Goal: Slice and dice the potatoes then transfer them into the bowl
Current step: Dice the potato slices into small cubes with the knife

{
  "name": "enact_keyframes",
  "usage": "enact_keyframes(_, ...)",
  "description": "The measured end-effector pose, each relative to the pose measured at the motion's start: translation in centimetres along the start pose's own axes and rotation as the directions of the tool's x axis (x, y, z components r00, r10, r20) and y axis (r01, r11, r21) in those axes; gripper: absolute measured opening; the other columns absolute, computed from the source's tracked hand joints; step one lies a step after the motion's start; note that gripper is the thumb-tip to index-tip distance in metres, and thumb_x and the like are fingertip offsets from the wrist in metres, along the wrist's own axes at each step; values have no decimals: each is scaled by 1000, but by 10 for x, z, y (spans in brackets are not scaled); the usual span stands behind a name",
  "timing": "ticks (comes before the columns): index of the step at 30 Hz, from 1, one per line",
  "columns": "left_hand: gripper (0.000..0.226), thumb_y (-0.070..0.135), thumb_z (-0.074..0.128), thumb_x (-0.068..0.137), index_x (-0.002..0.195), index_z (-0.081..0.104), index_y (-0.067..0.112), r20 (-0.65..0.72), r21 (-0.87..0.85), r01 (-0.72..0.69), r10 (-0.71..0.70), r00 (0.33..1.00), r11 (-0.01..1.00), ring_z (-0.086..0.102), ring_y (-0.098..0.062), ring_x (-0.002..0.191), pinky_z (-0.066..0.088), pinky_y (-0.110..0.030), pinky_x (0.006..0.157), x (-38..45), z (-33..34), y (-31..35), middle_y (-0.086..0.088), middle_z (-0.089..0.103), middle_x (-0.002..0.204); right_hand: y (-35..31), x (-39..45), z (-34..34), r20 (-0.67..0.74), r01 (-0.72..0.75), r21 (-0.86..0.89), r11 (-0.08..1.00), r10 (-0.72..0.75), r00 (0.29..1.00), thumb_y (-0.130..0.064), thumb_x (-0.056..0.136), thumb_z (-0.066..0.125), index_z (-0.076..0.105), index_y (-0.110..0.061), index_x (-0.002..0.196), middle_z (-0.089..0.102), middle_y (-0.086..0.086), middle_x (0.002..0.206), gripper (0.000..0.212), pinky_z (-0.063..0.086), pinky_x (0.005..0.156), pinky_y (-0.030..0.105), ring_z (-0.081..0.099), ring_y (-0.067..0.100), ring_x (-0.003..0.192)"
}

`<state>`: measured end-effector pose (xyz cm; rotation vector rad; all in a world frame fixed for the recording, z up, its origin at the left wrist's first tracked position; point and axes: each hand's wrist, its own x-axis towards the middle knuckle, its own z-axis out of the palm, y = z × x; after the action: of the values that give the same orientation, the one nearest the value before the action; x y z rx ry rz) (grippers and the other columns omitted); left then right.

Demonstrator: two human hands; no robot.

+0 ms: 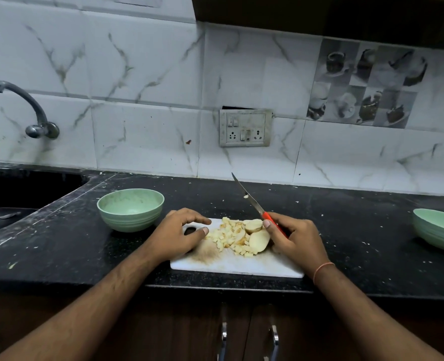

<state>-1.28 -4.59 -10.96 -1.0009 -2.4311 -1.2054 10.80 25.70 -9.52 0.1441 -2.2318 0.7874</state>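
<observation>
A black counter [346,230] carries a white cutting board [236,264] near its front edge, within easy reach. Just left of the board sits a green bowl [130,209], close enough for a short transfer. The left hand [179,231] rests on the board's left end, fingers loosely spread and holding nothing, likely to steady it. The right hand [294,238] grips the orange-handled knife [252,201], blade tilted up and away from the food. Two potato halves [257,234] lie uncut beside the diced potato pieces [228,237] mid-board.
</observation>
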Motion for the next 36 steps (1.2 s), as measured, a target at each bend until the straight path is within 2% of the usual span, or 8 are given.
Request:
enact_keyframes(6, 21, 50, 71, 93, 112, 77, 42, -6, 69, -55, 56, 998, 996, 51, -4, 122, 46, -42, 109, -6, 3, 4, 27, 66, 117, 2, 4, -7, -90, -116, 229, 967, 140, 986, -32, 96, 74, 78, -33, 118, 77, -18, 101, 23, 60, 87, 35, 72, 3, 96)
enact_keyframes(11, 18, 46, 71, 93, 111, 76, 48, -5, 90, -234, 236, 972, 968, 62, -3, 116, 48, -53, 102, -6, 0, 23, 29, 70, 114, 4, 6, -5, -28, -213, 302, 929, 232, 972, -28, 94, 76, 81, -32, 111, 78, -17, 99, 18, 60, 91, 35, 72, 2, 96)
enact_keyframes(15, 32, 56, 68, 89, 118, 76, 45, 173, 196, -292, 260, 950, 936, 62, 1, 110, 50, -44, 101, 12, 8, 53, 29, 71, 112, 7, 8, -4, -27, -237, 296, 925, 256, 966, -29, 93, 77, 81, -31, 109, 77, -20, 100, 17, 59, 95, 36, 71, -2, 100)
enact_keyframes(19, 32, 42, 74, 91, 123, 78, 34, 368, 293, -308, 191, 910, 905, 67, 1, 95, 54, -25, 87, 38, 13, 75, 18, 77, 109, 9, 8, -5, -17, -241, 290, 926, 256, 966, -30, 93, 77, 81, -32, 110, 77, -20, 100, 17, 59, 94, 36, 70, -2, 99)
enact_keyframes(22, 32, 39, 73, 91, 121, 79, 29, 417, 300, -300, 158, 895, 906, 69, 1, 92, 51, -18, 81, 45, 14, 77, 17, 79, 106, 11, 8, -5, -7, -238, 285, 929, 250, 968, -31, 93, 76, 81, -33, 110, 77, -20, 100, 17, 59, 94, 37, 71, -1, 100)
enact_keyframes(26, 30, 40, 76, 90, 116, 81, 28, 399, 270, -255, 133, 907, 928, 69, 4, 88, 49, -10, 77, 47, 16, 77, 18, 79, 101, 12, 10, -4, 1, -237, 276, 932, 246, 969, -31, 93, 76, 81, -33, 110, 77, -21, 101, 17, 59, 94, 37, 70, -1, 100)
enact_keyframes(30, 18, 27, 74, 95, 110, 83, 32, 229, 138, -129, 95, 969, 982, 68, 8, 87, 46, -6, 72, 45, 16, 73, 25, 77, 92, 12, 10, -4, 1, -246, 276, 929, 255, 967, -31, 93, 76, 81, -33, 110, 77, -20, 100, 17, 59, 94, 37, 71, -1, 100)
enact_keyframes(36, 7, 24, 76, 96, 101, 80, 28, -3, -134, 128, -130, 992, 983, 73, -3, 81, 56, -25, 75, 25, 3, 56, 13, 80, 87, 11, 10, -5, -5, -257, 267, 929, 268, 963, -32, 93, 76, 81, -33, 109, 77, -20, 97, 17, 61, 90, 39, 72, 0, 95)
